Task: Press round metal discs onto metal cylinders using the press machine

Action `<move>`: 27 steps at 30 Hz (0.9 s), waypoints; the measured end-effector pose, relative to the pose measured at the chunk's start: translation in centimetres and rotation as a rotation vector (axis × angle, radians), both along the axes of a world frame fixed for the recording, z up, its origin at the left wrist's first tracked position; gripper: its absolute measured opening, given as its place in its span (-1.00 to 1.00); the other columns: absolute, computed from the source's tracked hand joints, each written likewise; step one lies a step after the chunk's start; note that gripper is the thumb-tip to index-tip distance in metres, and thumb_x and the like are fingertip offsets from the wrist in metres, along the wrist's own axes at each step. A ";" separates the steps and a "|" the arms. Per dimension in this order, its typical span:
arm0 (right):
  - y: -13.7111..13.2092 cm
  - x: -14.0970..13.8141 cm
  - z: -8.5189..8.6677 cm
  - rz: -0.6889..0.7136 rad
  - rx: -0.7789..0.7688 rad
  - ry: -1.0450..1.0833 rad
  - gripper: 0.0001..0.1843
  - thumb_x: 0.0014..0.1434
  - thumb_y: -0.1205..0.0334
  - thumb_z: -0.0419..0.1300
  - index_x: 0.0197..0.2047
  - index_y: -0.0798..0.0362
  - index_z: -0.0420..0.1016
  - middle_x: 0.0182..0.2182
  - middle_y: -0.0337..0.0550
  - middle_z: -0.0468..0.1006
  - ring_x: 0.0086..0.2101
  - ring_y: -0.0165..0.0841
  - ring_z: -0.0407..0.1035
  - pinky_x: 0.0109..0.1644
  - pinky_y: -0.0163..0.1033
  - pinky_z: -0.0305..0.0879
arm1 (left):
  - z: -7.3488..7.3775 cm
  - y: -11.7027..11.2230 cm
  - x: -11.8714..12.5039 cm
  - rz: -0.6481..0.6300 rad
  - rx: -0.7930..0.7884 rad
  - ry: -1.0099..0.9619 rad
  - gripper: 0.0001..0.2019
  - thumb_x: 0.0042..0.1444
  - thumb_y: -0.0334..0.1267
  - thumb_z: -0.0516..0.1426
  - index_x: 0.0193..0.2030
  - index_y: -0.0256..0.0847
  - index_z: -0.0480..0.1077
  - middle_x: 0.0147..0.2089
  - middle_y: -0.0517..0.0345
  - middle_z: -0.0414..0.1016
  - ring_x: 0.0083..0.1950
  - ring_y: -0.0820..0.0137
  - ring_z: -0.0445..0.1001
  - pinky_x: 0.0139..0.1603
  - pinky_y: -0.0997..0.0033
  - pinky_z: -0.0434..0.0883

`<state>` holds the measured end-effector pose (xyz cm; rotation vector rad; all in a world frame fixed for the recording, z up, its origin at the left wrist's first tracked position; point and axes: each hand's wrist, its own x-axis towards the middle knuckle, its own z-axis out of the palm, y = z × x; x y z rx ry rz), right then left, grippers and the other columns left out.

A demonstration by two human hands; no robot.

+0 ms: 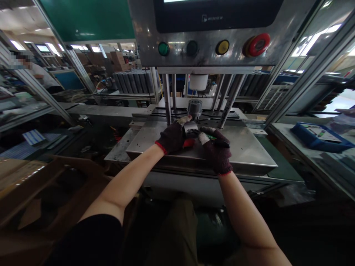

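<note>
My left hand and my right hand wear dark knit gloves with red-edged cuffs and taped fingertips. Both hover close together over a steel plate. My left hand grips a small curved silver piece, and a red item shows beneath it. My right hand pinches a slim dark item with a green label, partly hidden by the fingers. Just beyond the hands stands a round metal fixture on the press bed.
A press with steel guide columns rises ahead, below a control panel with round buttons and a red stop button. Aluminium frame bars flank it. A blue tray sits at right, a brown box at left, and a co-worker stands far left.
</note>
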<state>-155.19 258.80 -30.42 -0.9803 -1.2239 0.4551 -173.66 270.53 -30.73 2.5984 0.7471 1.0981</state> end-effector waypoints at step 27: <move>0.8 0.8 0.0 -0.120 -0.026 0.275 -0.56 0.16 -0.15 0.38 -0.04 -0.04 0.74 -0.08 -0.06 0.81 -0.08 -0.10 0.70 0.19 0.11 0.63 | 2.4 -3.8 -0.4 0.301 0.074 0.111 -0.05 0.06 -0.04 0.54 0.54 -0.33 0.40 0.44 -0.37 0.55 0.44 -0.14 0.58 0.55 -0.20 0.48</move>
